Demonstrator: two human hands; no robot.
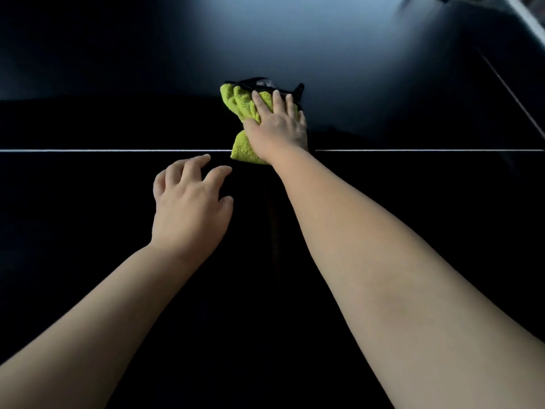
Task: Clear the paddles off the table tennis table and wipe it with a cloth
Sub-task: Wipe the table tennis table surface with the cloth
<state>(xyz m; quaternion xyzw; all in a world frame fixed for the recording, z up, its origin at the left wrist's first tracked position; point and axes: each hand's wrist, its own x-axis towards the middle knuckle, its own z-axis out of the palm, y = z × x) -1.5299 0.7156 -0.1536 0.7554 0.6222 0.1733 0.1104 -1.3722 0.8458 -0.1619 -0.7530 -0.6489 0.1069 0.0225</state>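
A dark, glossy table tennis table fills the view, with a thin white line running across it. The left hand rests on the surface, fingers loosely bent and spread, holding nothing. The right hand presses flat, fingers extended, on a bunched yellow-green microfibre cloth with black edging, which lies across the line.

Cloth on table — under right hand
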